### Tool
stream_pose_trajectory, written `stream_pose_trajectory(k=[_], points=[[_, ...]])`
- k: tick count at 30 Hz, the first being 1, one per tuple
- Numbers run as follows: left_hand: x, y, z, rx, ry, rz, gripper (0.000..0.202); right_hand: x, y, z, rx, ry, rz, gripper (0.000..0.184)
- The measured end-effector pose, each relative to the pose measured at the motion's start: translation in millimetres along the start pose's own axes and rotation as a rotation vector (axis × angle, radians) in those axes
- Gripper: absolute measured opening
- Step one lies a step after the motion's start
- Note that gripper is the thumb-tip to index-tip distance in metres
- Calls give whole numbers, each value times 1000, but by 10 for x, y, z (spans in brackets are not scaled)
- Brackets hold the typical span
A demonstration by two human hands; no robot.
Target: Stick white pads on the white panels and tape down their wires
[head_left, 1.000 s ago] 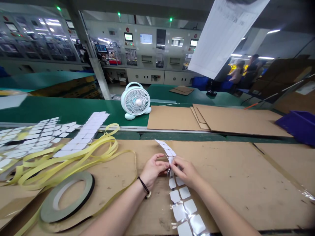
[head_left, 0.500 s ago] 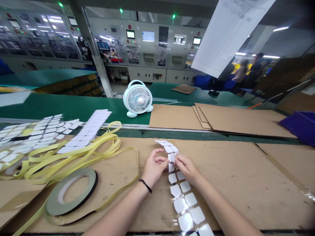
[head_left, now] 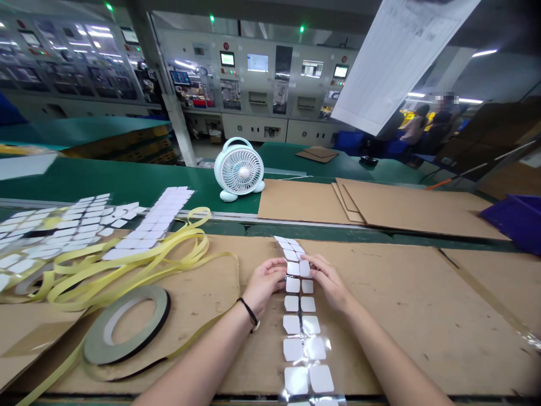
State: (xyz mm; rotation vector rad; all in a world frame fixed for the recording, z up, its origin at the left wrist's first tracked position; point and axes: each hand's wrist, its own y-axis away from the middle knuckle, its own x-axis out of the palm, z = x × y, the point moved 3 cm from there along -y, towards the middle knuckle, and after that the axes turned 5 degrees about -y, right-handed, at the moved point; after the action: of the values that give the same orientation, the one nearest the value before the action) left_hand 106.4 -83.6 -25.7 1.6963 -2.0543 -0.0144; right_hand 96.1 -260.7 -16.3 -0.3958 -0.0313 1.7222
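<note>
A long clear strip carrying two rows of white rounded-square stickers (head_left: 291, 303) runs over the cardboard from the front edge up to my hands and a little past them. My left hand (head_left: 266, 283), a black band at its wrist, pinches the strip's left edge between thumb and fingers. On the opposite edge my right hand (head_left: 327, 279) grips the same strip, thumb and fingertips closed at its side. Left of my arms lies a roll of grey-green tape (head_left: 95, 338). Loose loops of yellow tape (head_left: 164, 268) spread beyond it.
Flat cardboard (head_left: 401, 316) covers the bench. More white sticker sheets (head_left: 154, 223) lie at the left. A pale blue fan (head_left: 239, 169) stands behind on the green table. Cardboard sheets (head_left: 414, 206) and a blue bin (head_left: 518, 223) are at the right. People stand far back.
The strip between my hands has straightened and turned flatter, its near end shifting left. My right hand has moved slightly right and up. Both hands keep hold of the strip.
</note>
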Motion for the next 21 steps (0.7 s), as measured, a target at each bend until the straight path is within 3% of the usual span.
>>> stream_pose_trajectory(k=[4, 11, 17, 21], points=[[8, 8, -9, -10, -3, -10, 30, 12, -7, 10, -14, 28, 41, 27], [-10, 1, 48, -66, 41, -41, 38, 36, -29, -70, -1, 98, -107, 15], [-70, -30, 55, -70, 99, -9, 37, 5, -31, -8, 8, -139, -89, 19], [-29, 2, 43, -88, 110, 116, 18, 58, -13, -30, 60, -351, -164, 66]])
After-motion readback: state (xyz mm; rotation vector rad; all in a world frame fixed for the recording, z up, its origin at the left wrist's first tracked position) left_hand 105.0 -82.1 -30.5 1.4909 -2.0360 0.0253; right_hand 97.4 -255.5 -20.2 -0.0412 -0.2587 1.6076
